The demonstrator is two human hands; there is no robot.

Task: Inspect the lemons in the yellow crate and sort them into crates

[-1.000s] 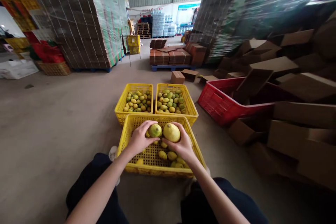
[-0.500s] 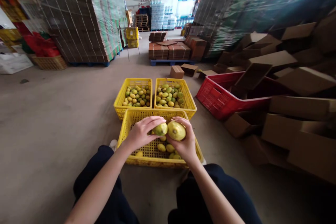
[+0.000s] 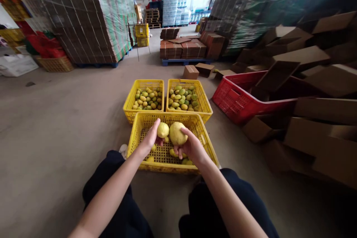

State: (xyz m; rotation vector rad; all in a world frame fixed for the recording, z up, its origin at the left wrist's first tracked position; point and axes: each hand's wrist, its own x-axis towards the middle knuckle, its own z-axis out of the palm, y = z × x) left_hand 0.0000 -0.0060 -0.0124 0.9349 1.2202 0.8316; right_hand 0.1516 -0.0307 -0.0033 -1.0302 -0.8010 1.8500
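Over the near yellow crate (image 3: 170,168), my left hand (image 3: 151,138) is closed around a small yellow lemon (image 3: 163,130). Close beside it, my right hand (image 3: 192,148) grips a larger pale-yellow lemon (image 3: 177,134), thumb on its right side and fingers beneath. Several lemons (image 3: 187,161) lie on the perforated floor of this crate, partly hidden by my hands. Behind it stand two more yellow crates: the left one (image 3: 129,102) holds many smaller yellow-green fruits (image 3: 147,98), the right one (image 3: 208,107) larger greenish ones (image 3: 181,96).
To the right sits a red crate (image 3: 228,100) beside a heap of open cardboard boxes (image 3: 315,130). Flattened cartons (image 3: 182,49) are stacked on a blue pallet farther back. Tall wrapped pallet loads (image 3: 75,18) rise on both sides. My knees flank the near crate.
Both lemons have been turned in my hands, so other sides of them face me. My hands have shifted slightly left over the crate, and the view has moved a little.
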